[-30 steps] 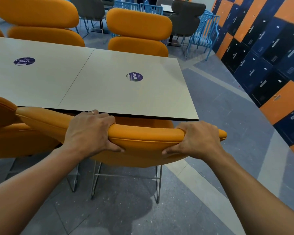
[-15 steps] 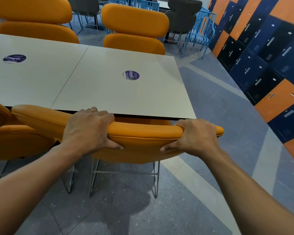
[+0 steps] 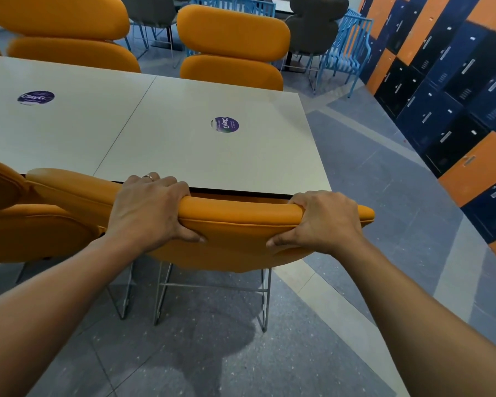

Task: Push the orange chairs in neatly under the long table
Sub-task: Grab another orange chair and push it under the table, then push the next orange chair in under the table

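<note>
grey floor point(image 3: 384, 179), orange-and-blue lockers point(image 3: 447, 90), blue chairs point(image 3: 347, 44)

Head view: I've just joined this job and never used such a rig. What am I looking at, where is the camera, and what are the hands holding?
There is no machine here. The one picture comes from a wide-angle camera worn on a person's head, looking forward and down along both bare arms.

The left hand and the right hand each grip the top edge of an orange chair's backrest, fingers over the top and thumbs on the near side. The backrest sits right at the near edge of the long table.

On the table lie only two round purple stickers. Another orange chair stands to the left, two more face you across the table, and lockers line the right wall.
</note>
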The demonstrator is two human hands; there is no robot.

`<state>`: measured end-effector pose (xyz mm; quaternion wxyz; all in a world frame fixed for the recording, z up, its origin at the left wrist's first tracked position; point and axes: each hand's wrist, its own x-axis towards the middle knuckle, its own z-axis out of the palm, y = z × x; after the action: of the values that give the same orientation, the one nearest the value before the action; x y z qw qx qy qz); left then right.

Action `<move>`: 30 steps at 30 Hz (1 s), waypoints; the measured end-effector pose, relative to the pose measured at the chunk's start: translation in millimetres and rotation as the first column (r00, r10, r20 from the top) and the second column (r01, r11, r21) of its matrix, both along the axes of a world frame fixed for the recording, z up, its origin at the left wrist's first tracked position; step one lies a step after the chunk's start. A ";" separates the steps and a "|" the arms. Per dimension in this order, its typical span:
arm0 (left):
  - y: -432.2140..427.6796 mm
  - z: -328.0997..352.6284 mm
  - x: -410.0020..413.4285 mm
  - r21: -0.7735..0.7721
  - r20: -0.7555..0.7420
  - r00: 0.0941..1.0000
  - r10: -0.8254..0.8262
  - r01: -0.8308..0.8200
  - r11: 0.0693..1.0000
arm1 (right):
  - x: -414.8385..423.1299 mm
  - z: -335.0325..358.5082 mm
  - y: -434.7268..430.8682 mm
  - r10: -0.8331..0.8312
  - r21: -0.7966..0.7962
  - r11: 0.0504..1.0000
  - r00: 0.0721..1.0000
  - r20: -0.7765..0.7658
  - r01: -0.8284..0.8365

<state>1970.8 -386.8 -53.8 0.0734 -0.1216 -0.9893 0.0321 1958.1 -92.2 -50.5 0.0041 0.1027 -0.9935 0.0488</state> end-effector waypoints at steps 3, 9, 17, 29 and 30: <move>1.6 -1.3 2.9 0.008 -0.006 0.999 0.043 -0.043 0.999 | 0.4 1.0 0.2 0.022 0.004 1.000 1.000 0.005 -0.022; 9.2 -4.1 14.1 0.169 0.065 0.989 0.130 -0.139 0.976 | -0.1 -2.6 2.4 0.054 -0.004 0.999 0.998 -0.015 -0.054; 10.5 7.8 61.8 0.459 0.089 0.987 0.136 -0.162 0.874 | 8.5 0.0 7.9 0.129 -0.098 0.987 0.992 -0.010 -0.129; -29.1 13.0 142.8 0.615 0.141 0.966 0.216 -0.256 0.746 | 54.9 19.3 -34.1 0.200 -0.486 0.844 0.974 -0.103 -0.225; -36.0 12.1 149.1 0.614 0.144 0.965 0.220 -0.262 0.744 | 59.8 19.7 -42.1 0.213 -0.489 0.840 0.972 -0.101 -0.235</move>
<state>2119.9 -422.8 -41.8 0.0742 0.0377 -0.9521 -0.2942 2018.0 -134.3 -30.8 0.0460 0.2144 -0.9281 0.3010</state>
